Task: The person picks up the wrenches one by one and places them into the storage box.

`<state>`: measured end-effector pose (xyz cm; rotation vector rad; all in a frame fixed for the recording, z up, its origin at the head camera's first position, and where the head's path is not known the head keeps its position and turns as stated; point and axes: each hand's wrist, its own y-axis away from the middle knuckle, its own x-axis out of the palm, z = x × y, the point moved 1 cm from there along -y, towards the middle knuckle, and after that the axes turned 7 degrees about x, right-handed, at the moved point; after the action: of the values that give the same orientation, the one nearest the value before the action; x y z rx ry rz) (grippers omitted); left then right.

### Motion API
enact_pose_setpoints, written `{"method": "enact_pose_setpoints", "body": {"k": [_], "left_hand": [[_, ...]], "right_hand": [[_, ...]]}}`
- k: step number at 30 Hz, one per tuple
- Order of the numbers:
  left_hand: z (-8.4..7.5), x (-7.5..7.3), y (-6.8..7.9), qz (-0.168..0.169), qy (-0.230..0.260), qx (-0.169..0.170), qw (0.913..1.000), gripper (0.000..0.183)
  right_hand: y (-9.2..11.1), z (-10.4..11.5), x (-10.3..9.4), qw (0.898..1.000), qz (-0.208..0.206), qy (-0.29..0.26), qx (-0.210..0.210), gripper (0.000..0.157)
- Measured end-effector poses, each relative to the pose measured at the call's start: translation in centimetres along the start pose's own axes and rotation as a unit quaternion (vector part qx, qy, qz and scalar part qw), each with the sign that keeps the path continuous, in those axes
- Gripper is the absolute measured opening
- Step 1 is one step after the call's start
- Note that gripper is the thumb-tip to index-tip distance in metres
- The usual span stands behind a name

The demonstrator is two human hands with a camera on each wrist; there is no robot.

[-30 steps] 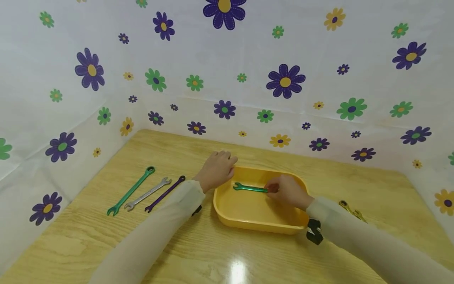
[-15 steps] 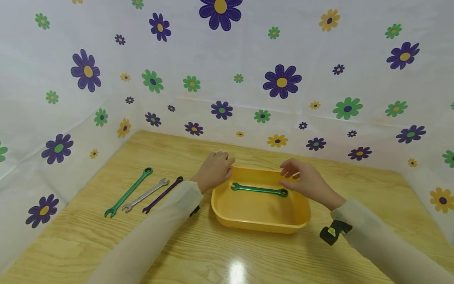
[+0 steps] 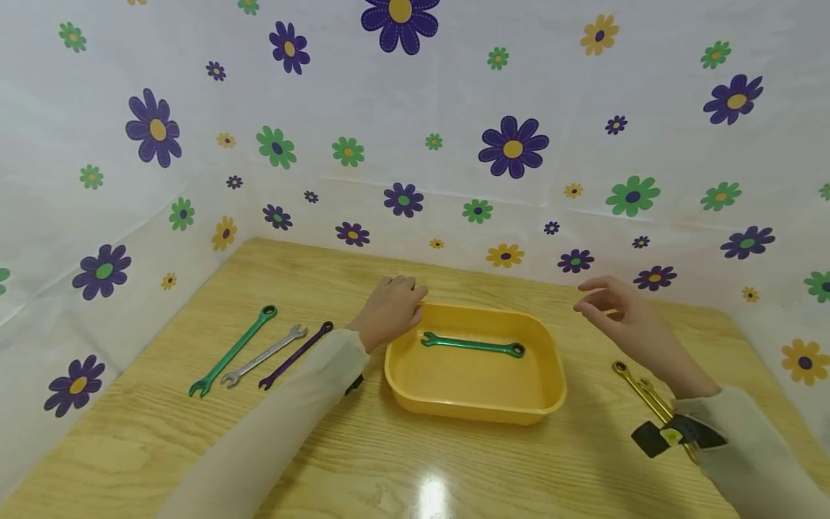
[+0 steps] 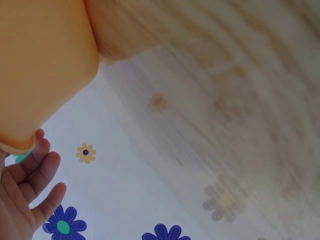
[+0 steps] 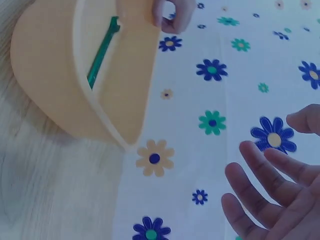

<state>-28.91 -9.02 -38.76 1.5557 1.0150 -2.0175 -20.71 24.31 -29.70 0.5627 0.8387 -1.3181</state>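
A yellow plastic basin [image 3: 476, 412] stands on the table in the head view. Inside it lies one green combination wrench [image 3: 472, 346], flat on the bottom. My left hand [image 3: 389, 310] grips the basin's far left corner; its fingers [image 4: 42, 170] curl at the rim in the left wrist view. Right of the basin, my right hand [image 3: 625, 321] is in the air with nothing in it, its fingers [image 5: 255, 200] spread and slightly bent. Below that wrist lie gold wrenches [image 3: 638, 386], partly hidden by the wrist camera and sleeve.
Left of the basin lie a long green wrench [image 3: 233, 352], a silver wrench [image 3: 264, 357] and a purple wrench [image 3: 296, 355], side by side at a slant. A white flowered cloth [image 3: 389, 86] rises behind and left of the wooden table [image 3: 363, 461].
My right hand has let go of the green wrench in the basin, lifted out and moved right, over near the gold wrenches. The left hand has stayed at the rim.
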Motion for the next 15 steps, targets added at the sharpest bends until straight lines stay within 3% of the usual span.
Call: {"method": "enact_pose_setpoints", "body": {"k": [7, 15], "left_hand": [[0.1, 0.1, -0.2, 0.008, -0.004, -0.001, 1.0, 0.017], [0.2, 0.3, -0.1, 0.01, -0.007, -0.001, 0.9999, 0.019]], "right_hand": [[1.3, -2.0, -1.8, 1.0, 0.017, 0.016, 0.019, 0.033], [2.5, -4.6, -2.6, 0.998, 0.014, 0.047, 0.049, 0.034]]}}
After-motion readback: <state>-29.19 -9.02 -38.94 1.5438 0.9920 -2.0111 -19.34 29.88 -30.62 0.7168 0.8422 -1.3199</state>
